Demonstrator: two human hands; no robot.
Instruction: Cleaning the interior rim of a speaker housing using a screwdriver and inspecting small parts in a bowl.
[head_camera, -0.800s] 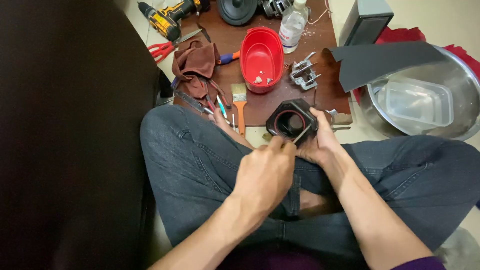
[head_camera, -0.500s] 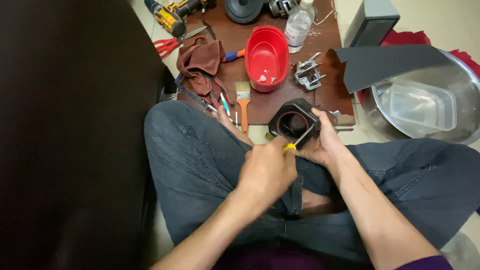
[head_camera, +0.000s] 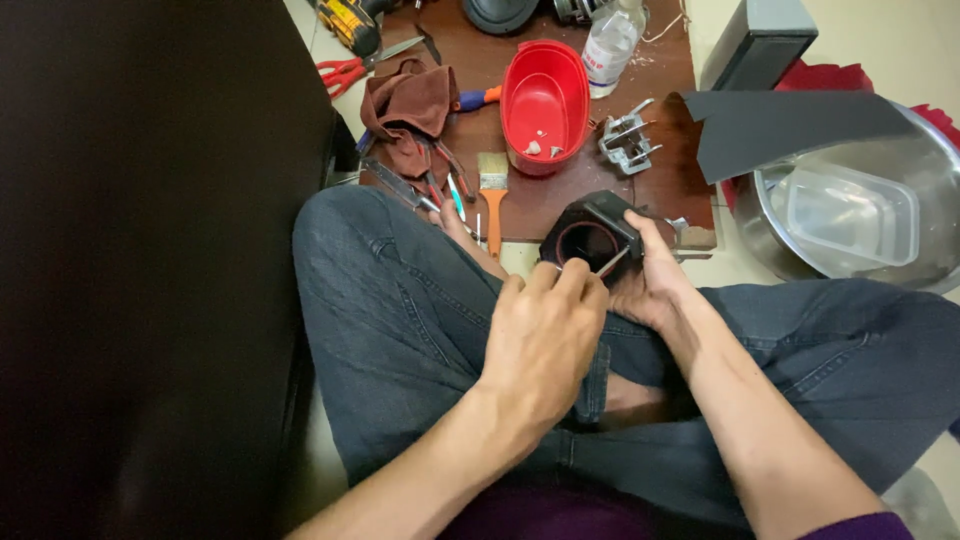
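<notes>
1. Sitting cross-legged in dark jeans (head_camera: 400, 330), the person works over the lap with both bare hands.
2. The right hand (head_camera: 655, 280) wraps around a black boxy part (head_camera: 592, 232) with a round opening, fingers closed on its right side and thumb on its top edge, holding it just above the knees at the near edge of a brown board (head_camera: 560, 205).
3. The left hand (head_camera: 545, 335) has its fingertips pressed together, pinching a thin metal tool (head_camera: 612, 262) whose tip rests at the rim of the part's opening.
4. Beyond the hands, on the board, stands a red oval tub (head_camera: 545, 100) with a few small bits inside.
5. Left of the tub lies a brown cloth (head_camera: 405, 110); a paintbrush (head_camera: 492, 195) with an orange handle lies near it.
6. Right of the tub sits a small metal bracket (head_camera: 626, 145), and a clear plastic bottle (head_camera: 610, 45) stands farther off.
7. Far left, red-handled scissors (head_camera: 345, 70) and a yellow drill (head_camera: 348, 22) lie at the board's edge.
8. At the right, a steel bowl (head_camera: 900, 270) holds a clear plastic container (head_camera: 850, 215), with a dark sheet (head_camera: 790, 125) over its far rim.
</notes>
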